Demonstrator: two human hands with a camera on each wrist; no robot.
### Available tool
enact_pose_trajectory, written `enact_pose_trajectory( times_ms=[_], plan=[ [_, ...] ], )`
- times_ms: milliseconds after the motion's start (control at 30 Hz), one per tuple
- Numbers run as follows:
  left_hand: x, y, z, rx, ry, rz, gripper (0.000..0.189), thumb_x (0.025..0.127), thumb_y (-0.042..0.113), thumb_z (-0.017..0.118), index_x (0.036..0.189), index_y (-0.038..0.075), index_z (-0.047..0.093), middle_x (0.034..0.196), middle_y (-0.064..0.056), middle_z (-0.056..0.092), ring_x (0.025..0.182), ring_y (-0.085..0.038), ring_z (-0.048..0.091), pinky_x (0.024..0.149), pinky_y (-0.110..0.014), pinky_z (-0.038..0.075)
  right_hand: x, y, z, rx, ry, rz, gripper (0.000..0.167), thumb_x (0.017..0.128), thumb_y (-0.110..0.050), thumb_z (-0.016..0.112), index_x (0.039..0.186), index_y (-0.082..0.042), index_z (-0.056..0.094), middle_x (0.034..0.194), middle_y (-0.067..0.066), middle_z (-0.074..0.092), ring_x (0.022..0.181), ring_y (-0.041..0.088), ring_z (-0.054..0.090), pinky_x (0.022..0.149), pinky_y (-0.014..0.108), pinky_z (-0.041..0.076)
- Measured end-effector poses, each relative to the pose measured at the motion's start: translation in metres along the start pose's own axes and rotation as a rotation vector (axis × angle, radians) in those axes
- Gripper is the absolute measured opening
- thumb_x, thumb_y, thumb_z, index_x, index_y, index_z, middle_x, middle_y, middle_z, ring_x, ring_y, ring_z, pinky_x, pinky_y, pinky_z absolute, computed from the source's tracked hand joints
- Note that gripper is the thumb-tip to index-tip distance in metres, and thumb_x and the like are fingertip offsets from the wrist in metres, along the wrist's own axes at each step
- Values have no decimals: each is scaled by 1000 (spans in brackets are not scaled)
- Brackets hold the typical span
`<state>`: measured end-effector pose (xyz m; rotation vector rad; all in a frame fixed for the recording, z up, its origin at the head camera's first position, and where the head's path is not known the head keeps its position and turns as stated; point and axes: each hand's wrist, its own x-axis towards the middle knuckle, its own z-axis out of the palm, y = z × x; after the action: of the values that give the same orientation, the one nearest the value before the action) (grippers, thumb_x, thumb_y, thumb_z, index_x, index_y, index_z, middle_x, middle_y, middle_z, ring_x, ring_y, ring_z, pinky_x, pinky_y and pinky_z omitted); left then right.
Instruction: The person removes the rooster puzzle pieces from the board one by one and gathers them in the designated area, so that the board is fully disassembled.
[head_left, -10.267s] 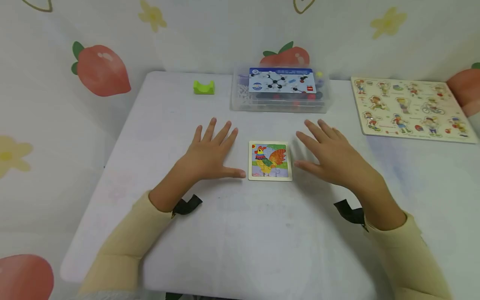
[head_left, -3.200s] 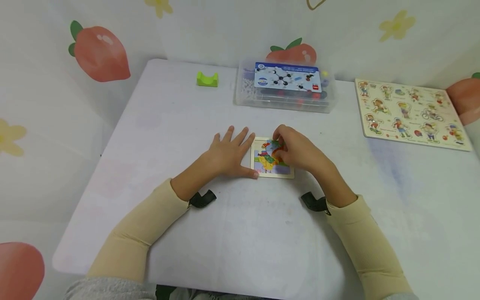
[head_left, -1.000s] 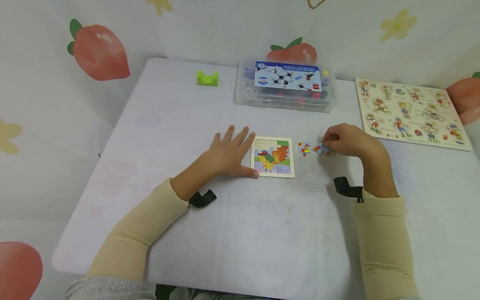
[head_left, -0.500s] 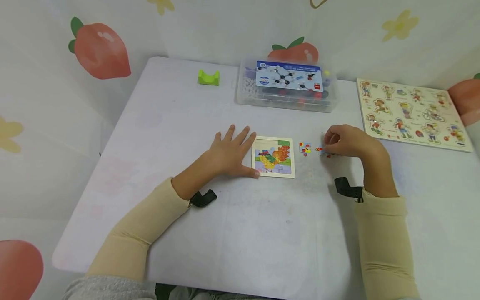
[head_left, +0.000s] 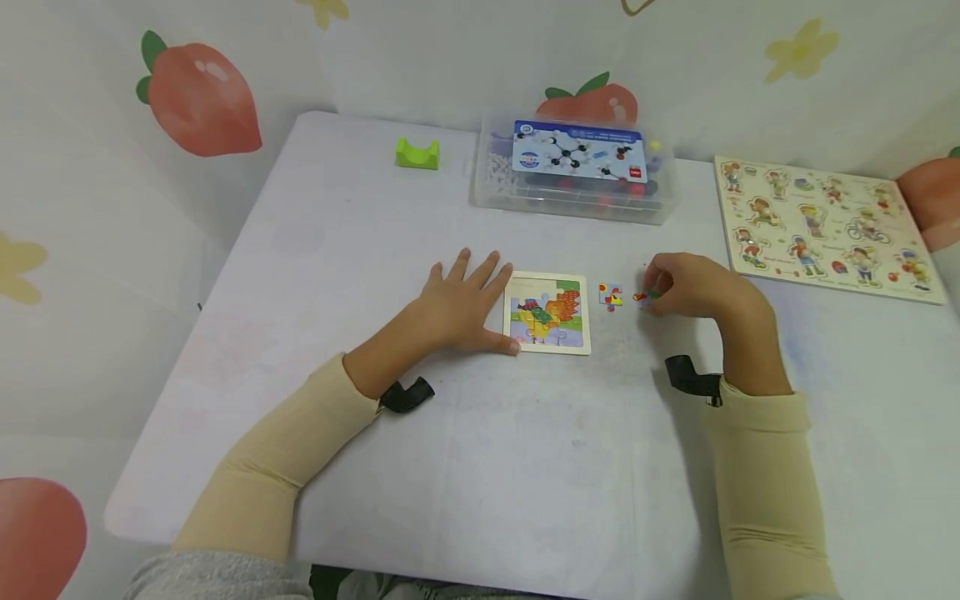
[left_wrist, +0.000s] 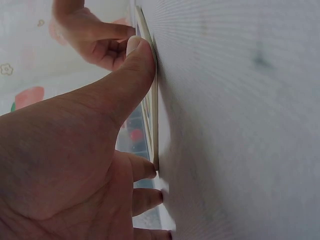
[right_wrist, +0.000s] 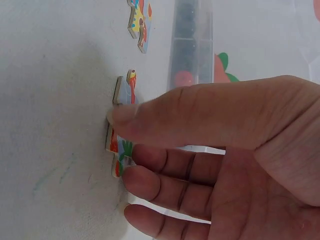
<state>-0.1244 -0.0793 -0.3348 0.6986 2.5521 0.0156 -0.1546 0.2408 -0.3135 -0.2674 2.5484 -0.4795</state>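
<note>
My left hand (head_left: 459, 314) lies with fingers spread at the left side of a small wooden jigsaw puzzle (head_left: 584, 340) picturing a rooster. In the left wrist view its thumb (left_wrist: 137, 62) rests on the puzzle's frame edge. Bare wood (head_left: 531, 288) shows at the upper left of the puzzle. Just right of the frame, a loose puzzle piece (head_left: 611, 295) lies on the table. Farther right, my right hand (head_left: 693, 286) pinches a puzzle piece (right_wrist: 116, 142) at the tabletop, partly hidden by the thumb. Another piece (right_wrist: 126, 91) shows beside that thumb.
At the back stands a clear plastic case (head_left: 570, 208) with a blue molecule-print card (head_left: 579, 152). A green notched block (head_left: 417, 155) sits to its left. Back right lies a wooden board (head_left: 828, 225) with printed figures.
The rooster picture was whole at first. My left hand has come onto the frame; pieces from its top now lie to the right. Lately my right hand shifts slightly among those pieces.
</note>
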Motion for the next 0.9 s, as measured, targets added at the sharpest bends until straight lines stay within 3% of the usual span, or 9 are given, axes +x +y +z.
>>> enact_pose_trajectory(
  times_ms=[433, 700, 900],
  plan=[
    [1, 0, -1, -18, 1, -3, 114, 83, 77, 58, 163, 17, 3, 168, -8, -3, 150, -44, -3, 114, -66, 12, 1, 2, -2, 11, -2, 3, 25, 82, -1, 66, 105, 1, 59, 93, 16, 58, 88, 32, 54, 77, 47, 45],
    [2, -1, 0, -10, 0, -3, 114, 83, 77, 58, 163, 17, 4, 168, -8, -2, 150, -44, -2, 113, -66, 13, 1, 3, -3, 16, 6, 0, 25, 83, -2, 66, 107, 0, 60, 95, 16, 58, 89, 32, 53, 78, 47, 45],
    [1, 0, -1, -11, -6, -4, 115, 83, 78, 58, 163, 17, 3, 168, -9, -3, 150, -44, -3, 113, -67, 13, 2, -7, -1, 28, 55, -18, 26, 86, -7, 68, 110, 0, 64, 93, 15, 57, 84, 30, 54, 72, 44, 45]
  ],
)
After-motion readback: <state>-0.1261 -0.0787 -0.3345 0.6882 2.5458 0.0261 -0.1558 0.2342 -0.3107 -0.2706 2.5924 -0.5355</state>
